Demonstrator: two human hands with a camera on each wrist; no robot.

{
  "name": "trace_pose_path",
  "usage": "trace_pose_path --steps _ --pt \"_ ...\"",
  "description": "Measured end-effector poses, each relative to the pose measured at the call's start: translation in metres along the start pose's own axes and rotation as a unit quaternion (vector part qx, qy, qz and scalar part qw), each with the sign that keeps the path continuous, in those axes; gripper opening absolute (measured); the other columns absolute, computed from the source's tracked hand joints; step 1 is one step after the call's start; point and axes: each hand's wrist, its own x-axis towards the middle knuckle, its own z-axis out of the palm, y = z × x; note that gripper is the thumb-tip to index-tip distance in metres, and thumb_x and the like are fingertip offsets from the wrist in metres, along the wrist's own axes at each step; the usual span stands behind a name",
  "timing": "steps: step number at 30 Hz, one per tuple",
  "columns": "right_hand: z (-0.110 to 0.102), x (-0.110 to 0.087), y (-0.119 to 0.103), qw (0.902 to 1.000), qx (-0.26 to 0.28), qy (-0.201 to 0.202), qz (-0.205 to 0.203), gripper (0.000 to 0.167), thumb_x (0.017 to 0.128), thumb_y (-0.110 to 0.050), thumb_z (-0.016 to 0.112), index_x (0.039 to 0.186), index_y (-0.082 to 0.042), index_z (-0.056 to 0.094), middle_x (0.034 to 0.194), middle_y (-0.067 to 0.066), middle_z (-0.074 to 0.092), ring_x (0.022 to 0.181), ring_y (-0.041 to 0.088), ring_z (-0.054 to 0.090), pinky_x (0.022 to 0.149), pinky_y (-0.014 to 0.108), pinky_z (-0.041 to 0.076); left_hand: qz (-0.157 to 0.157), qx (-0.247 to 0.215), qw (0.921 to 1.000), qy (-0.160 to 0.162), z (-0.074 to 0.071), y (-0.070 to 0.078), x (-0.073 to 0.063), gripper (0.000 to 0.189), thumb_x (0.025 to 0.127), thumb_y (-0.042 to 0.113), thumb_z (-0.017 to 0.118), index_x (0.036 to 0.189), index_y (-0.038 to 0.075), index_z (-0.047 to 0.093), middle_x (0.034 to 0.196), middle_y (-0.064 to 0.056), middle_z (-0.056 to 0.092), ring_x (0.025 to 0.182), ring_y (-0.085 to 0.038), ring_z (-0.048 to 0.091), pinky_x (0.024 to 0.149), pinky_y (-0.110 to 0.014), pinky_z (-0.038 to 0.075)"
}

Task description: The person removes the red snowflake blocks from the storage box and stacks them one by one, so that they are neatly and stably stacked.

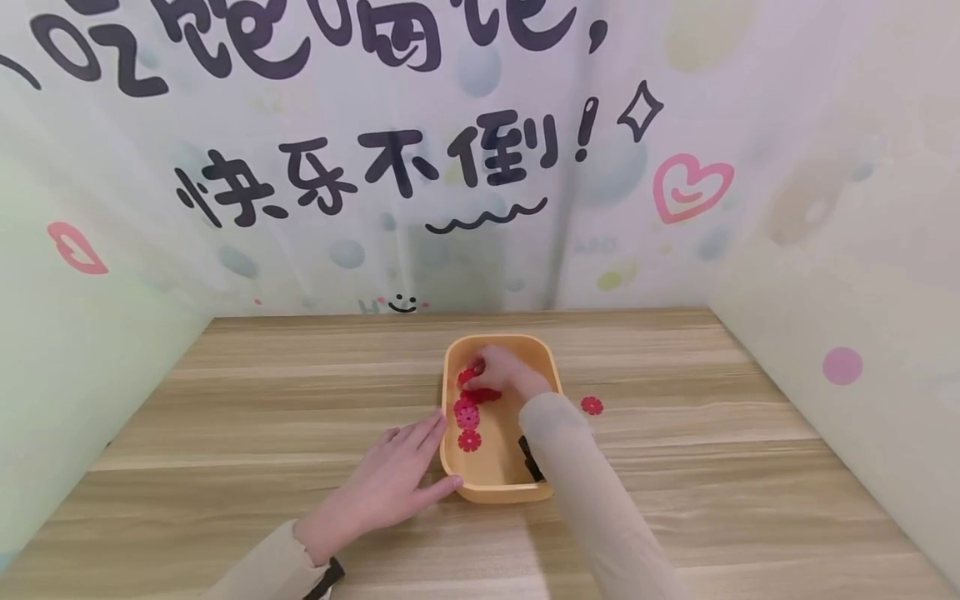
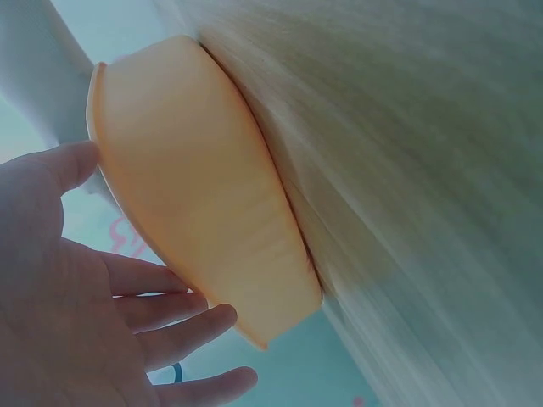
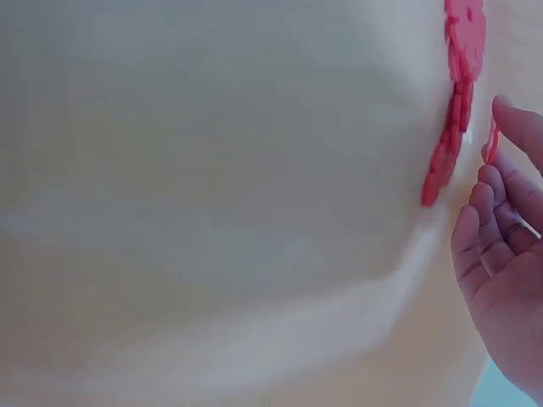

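A light orange plastic bin (image 1: 498, 493) stands on the table. Several red and pink notched plastic discs, snowflake building pieces (image 1: 469, 440), lie inside along its left side. My right hand (image 1: 510, 371) reaches into the far part of the bin. Between thumb and forefinger it pinches a thin red disc (image 3: 492, 142), seen edge-on in the right wrist view. My left hand (image 1: 386, 475) is at the bin's near left side, fingers extended, its thumb and fingertips touching the rim. The left wrist view shows the bin's outer wall (image 2: 187, 186) beside those fingers.
One red disc (image 1: 592, 405) lies on the wooden table (image 1: 300, 383) to the right of the bin. A black object (image 1: 531, 460) shows beside the right sleeve, partly hidden. Printed curtain walls (image 1: 480, 250) close off the back and both sides.
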Motion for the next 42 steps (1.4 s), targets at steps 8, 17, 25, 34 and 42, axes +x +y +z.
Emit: trace_pose_path --steps 8,17,25,34,42 --pt "-0.013 -0.004 -0.001 0.9986 -0.043 0.024 -0.018 0.02 0.078 -0.02 0.069 0.092 -0.009 0.062 0.078 -0.001 0.057 0.069 0.014 0.054 0.064 0.022 0.046 -0.001 -0.004 1.0 0.007 0.001 0.001 -0.001 0.077 0.084 0.056 0.044 0.134 -0.001 0.033 0.137 -0.014 0.032 0.118 -0.028 0.037 0.089 -0.051 0.033" --pt "-0.028 -0.005 -0.008 0.9936 -0.09 0.04 -0.055 0.028 0.078 -0.02 0.068 0.1 -0.004 0.062 0.084 0.001 0.056 0.076 0.016 0.051 0.066 0.023 0.045 0.004 0.006 0.9999 0.011 0.001 0.001 -0.001 0.076 0.085 0.056 0.042 0.133 -0.002 0.035 0.136 -0.015 0.034 0.119 -0.027 0.037 0.089 -0.05 0.033" --pt "-0.048 -0.011 -0.018 0.9896 -0.093 0.041 -0.102 0.029 0.076 -0.019 0.07 0.099 -0.004 0.063 0.086 0.002 0.057 0.079 0.016 0.051 0.069 0.024 0.044 0.004 0.003 0.9999 0.012 -0.001 0.002 0.0 0.076 0.085 0.056 0.041 0.133 -0.002 0.034 0.136 -0.016 0.034 0.117 -0.029 0.038 0.088 -0.051 0.033" --pt "-0.062 -0.021 -0.019 0.9801 -0.109 0.047 -0.159 0.03 0.075 -0.019 0.069 0.1 -0.003 0.062 0.089 0.003 0.058 0.08 0.017 0.051 0.07 0.025 0.043 0.007 0.003 0.9999 0.012 0.0 0.0 0.0 0.077 0.085 0.057 0.04 0.133 -0.003 0.035 0.136 -0.017 0.033 0.119 -0.029 0.037 0.089 -0.05 0.033" --pt "-0.073 -0.035 -0.017 0.9757 -0.101 0.045 -0.19 0.027 0.076 -0.017 0.069 0.097 -0.004 0.062 0.085 0.003 0.056 0.075 0.019 0.05 0.066 0.025 0.043 0.0 -0.004 1.0 0.003 -0.001 0.001 0.0 0.078 0.085 0.058 0.04 0.134 -0.001 0.033 0.137 -0.015 0.032 0.121 -0.027 0.035 0.09 -0.05 0.032"
